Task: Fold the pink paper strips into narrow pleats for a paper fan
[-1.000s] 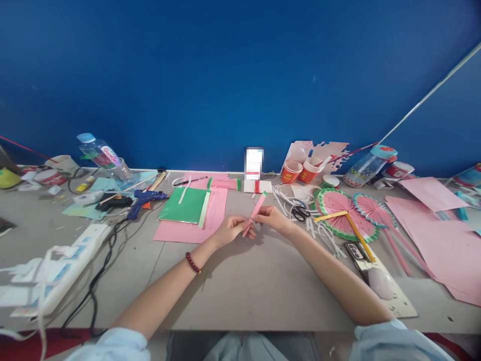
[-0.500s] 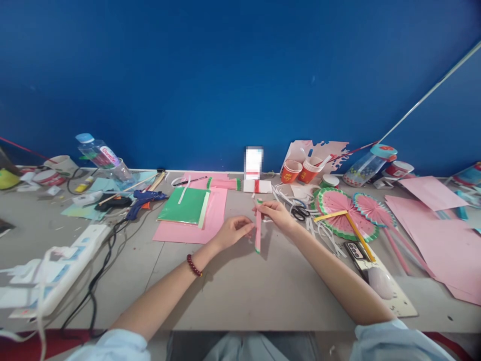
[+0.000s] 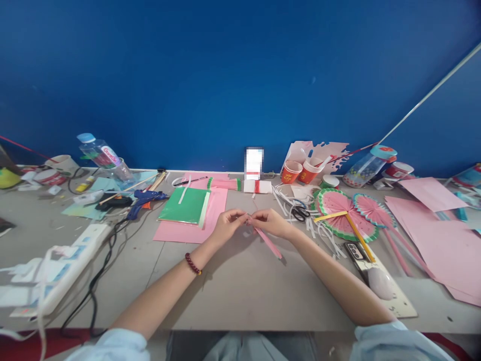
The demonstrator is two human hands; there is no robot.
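A folded pink paper strip (image 3: 268, 242) with a green edge slants down to the right over the grey table (image 3: 240, 296). My right hand (image 3: 271, 222) pinches its upper end. My left hand (image 3: 227, 225), with a red bead bracelet on the wrist, closes its fingertips on the same end, touching the right hand's fingers. Both hands hover just above the table's middle, in front of a pink sheet (image 3: 210, 218) with a green sheet (image 3: 185, 205) on it.
Scissors (image 3: 299, 213) and white paper strips lie right of my hands. Two watermelon paper fans (image 3: 343, 210) and a phone (image 3: 356, 250) lie farther right, with red paper cups (image 3: 300, 172) behind. On the left are a blue glue gun (image 3: 145, 199), a power strip (image 3: 71, 255) and a bottle (image 3: 101, 154).
The strip has swung from pointing up and away, through upright, to pointing down to the right. My left hand came back onto its upper end beside the right hand.
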